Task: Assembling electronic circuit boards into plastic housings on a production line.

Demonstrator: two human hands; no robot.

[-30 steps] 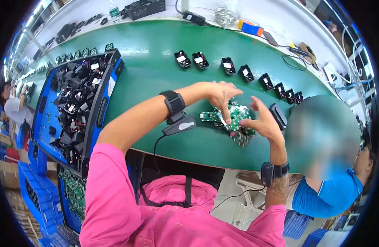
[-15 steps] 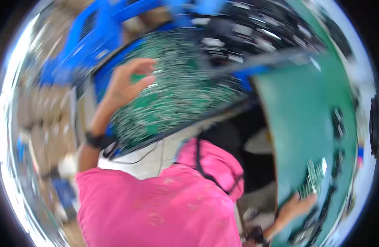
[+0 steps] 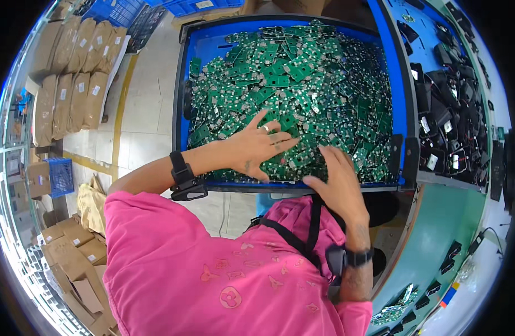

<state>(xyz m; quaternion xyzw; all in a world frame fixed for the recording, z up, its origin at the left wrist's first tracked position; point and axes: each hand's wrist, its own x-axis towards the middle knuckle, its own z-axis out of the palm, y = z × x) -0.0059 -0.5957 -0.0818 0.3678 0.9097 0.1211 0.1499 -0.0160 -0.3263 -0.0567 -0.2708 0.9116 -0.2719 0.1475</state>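
Observation:
A large blue bin [image 3: 403, 101] with a dark rim is filled with small green circuit boards [image 3: 280, 78], many with silvery metal parts. Over the near part of the heap, my left hand [image 3: 260, 147] lies with fingers spread, a ring on one of them. It touches or hovers just above the boards; I cannot tell which. To its right, my right hand [image 3: 340, 180] reaches over the bin's near edge, fingers stretched out and thumb apart. Neither hand grips a board that I can see. Both wrists carry black bands.
Right of the bin, a container holds many black plastic parts [image 3: 436, 106]. Below it, a green bench [image 3: 436, 224] bears a small pile of boards [image 3: 397, 307] and several black pieces. Brown wrapped packages [image 3: 78, 84] and cardboard boxes [image 3: 75, 246] stand on the left.
My view has swung toward the bin. My right hand has left the green bench, where it was beside a small pile of boards, and come over the bin. My left hand has lowered toward the boards.

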